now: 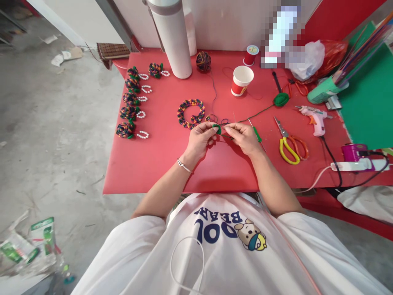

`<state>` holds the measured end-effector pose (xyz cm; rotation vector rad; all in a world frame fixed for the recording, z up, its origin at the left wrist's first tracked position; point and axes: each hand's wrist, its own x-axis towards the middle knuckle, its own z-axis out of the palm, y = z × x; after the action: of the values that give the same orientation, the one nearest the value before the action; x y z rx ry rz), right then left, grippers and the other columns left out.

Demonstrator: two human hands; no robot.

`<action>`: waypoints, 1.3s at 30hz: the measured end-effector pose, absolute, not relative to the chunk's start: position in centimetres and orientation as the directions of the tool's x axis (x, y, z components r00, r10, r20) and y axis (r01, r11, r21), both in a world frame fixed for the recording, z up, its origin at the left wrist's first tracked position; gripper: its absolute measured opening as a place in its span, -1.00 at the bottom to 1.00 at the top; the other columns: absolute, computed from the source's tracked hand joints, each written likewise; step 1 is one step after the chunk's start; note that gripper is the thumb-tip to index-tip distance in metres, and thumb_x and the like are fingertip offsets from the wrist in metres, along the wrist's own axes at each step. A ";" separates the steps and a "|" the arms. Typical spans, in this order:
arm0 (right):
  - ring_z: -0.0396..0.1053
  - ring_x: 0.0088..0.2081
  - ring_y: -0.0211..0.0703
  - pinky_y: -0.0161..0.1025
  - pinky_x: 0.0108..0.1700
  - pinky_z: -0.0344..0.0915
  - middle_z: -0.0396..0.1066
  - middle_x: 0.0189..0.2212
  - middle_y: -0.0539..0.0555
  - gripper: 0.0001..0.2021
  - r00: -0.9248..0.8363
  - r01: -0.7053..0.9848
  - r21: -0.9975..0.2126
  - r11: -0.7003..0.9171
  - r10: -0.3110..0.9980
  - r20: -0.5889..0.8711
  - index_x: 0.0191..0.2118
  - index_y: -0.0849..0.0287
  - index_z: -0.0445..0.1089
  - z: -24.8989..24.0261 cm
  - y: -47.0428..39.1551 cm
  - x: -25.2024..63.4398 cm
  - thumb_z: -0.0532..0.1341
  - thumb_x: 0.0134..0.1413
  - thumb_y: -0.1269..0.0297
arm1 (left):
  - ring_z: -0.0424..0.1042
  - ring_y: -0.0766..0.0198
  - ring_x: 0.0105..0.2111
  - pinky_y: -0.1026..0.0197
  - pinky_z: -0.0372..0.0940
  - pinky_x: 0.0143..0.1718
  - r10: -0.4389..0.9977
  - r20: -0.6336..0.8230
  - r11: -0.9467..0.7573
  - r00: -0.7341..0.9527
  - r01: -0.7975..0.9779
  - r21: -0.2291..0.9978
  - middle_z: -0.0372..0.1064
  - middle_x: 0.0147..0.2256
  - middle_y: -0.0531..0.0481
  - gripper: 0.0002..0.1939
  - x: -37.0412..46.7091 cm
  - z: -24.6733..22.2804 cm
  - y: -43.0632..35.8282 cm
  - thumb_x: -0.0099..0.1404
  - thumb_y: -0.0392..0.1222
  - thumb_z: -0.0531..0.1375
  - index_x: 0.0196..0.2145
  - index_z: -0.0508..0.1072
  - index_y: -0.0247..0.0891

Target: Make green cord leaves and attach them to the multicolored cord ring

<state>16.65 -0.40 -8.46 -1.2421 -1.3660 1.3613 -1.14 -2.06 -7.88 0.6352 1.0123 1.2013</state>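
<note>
Green yarn piece (218,129): located between both hands, over the red table (147,164). Remotely, I find the left hand (200,139) pinching it, apparently to steady it; the right hand (246,137) is pinched closed, on what I cannot tell. Scissors (285,134) lie rightward, presumably for reach.

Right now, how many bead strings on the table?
6 visible: five bead strings in a column at the left of the table, one just right of the column's far end.
</note>
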 end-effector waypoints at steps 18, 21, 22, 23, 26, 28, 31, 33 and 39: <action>0.04 -0.53 -0.32 -0.24 -0.45 -0.07 0.15 -0.66 -0.12 -0.75 -0.267 0.277 -0.959 -0.063 0.953 -0.140 -0.55 0.13 0.40 -7.2 -1.1 15.9 0.34 -0.02 0.10 | 0.16 0.46 -0.67 0.32 0.07 -0.62 0.958 -0.238 0.191 -0.160 -0.260 0.946 0.23 -0.67 0.13 -0.74 -0.8 -7.6 -2.0 0.17 -0.13 0.43 -0.56 0.50 -0.27; 0.03 -0.54 -0.33 -0.24 -0.45 -0.09 0.13 -0.66 -0.13 -0.74 -0.290 0.280 -0.957 -0.078 0.943 -0.162 -0.53 0.13 0.41 -7.2 -1.2 15.9 0.35 -0.02 0.09 | 0.13 0.49 -0.69 0.33 0.03 -0.63 0.954 -0.249 0.199 -0.165 -0.270 0.942 0.21 -0.67 0.15 -0.72 -0.9 -7.8 -1.9 0.15 -0.13 0.45 -0.54 0.49 -0.28; 0.02 -0.55 -0.33 -0.25 -0.46 -0.09 0.12 -0.66 -0.13 -0.73 -0.300 0.276 -0.958 -0.083 0.939 -0.168 -0.53 0.13 0.41 -7.2 -1.2 15.9 0.36 -0.03 0.07 | 0.13 0.49 -0.69 0.33 0.04 -0.62 0.957 -0.241 0.191 -0.164 -0.272 0.943 0.22 -0.67 0.15 -0.73 -0.9 -7.8 -1.9 0.15 -0.13 0.46 -0.53 0.49 -0.28; 0.01 -0.55 -0.34 -0.25 -0.46 -0.10 0.12 -0.66 -0.13 -0.73 -0.309 0.270 -0.959 -0.087 0.935 -0.172 -0.53 0.13 0.41 -7.2 -1.2 15.9 0.36 -0.03 0.06 | 0.13 0.49 -0.69 0.34 0.03 -0.63 0.957 -0.237 0.184 -0.169 -0.279 0.942 0.22 -0.67 0.16 -0.72 -0.8 -7.8 -1.9 0.15 -0.13 0.47 -0.52 0.47 -0.28; 0.02 -0.55 -0.34 -0.26 -0.47 -0.10 0.15 -0.66 -0.13 -0.71 -0.326 0.236 -0.966 -0.105 0.928 -0.181 -0.52 0.14 0.43 -7.2 -1.1 15.9 0.39 -0.05 0.04 | 0.08 0.50 -0.71 0.34 -0.03 -0.65 0.948 -0.259 0.192 -0.185 -0.318 0.929 0.16 -0.70 0.20 -0.68 -0.7 -7.8 -1.9 0.17 -0.11 0.46 -0.51 0.41 -0.25; 0.06 -0.54 -0.34 -0.27 -0.47 -0.06 0.21 -0.66 -0.11 -0.70 -0.333 0.190 -0.972 -0.136 0.923 -0.194 -0.52 0.14 0.43 -7.2 -1.1 15.9 0.41 -0.07 0.02 | 0.05 0.50 -0.73 0.34 -0.05 -0.68 0.944 -0.291 0.226 -0.154 -0.338 0.914 0.14 -0.70 0.21 -0.66 -0.7 -7.8 -1.9 0.18 -0.06 0.46 -0.48 0.39 -0.24; 0.07 -0.56 -0.35 -0.28 -0.49 -0.03 0.25 -0.64 -0.11 -0.66 -0.328 0.102 -0.974 -0.204 0.917 -0.227 -0.50 0.14 0.45 -7.2 -1.1 15.8 0.45 -0.10 -0.02 | 0.07 0.48 -0.76 0.32 -0.08 -0.72 0.939 -0.338 0.295 -0.067 -0.348 0.890 0.19 -0.69 0.19 -0.61 -0.7 -7.7 -1.9 0.19 0.07 0.46 -0.43 0.42 -0.22; 0.03 -0.57 -0.38 -0.29 -0.51 -0.06 0.24 -0.64 -0.12 -0.64 -0.315 0.061 -0.968 -0.244 0.915 -0.251 -0.49 0.15 0.45 -7.3 -1.0 15.7 0.47 -0.13 -0.04 | 0.14 0.44 -0.76 0.31 -0.07 -0.75 0.931 -0.364 0.334 -0.020 -0.352 0.874 0.25 -0.67 0.15 -0.56 -0.8 -7.6 -1.8 0.21 0.21 0.43 -0.38 0.45 -0.22; 0.02 -0.60 -0.41 -0.31 -0.56 -0.10 0.24 -0.64 -0.13 -0.55 -0.315 0.004 -0.952 -0.306 0.903 -0.291 -0.50 0.15 0.44 -7.4 -1.0 15.5 0.53 -0.21 -0.12 | 0.27 0.41 -0.71 0.33 -0.02 -0.76 0.919 -0.387 0.383 0.074 -0.394 0.835 0.35 -0.59 0.07 -0.50 -0.8 -7.1 -2.0 0.17 0.29 0.40 -0.36 0.48 -0.24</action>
<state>15.51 -0.96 -7.39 -1.2317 -1.2440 1.7001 -0.83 -1.95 -7.08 0.6149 1.0760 1.0852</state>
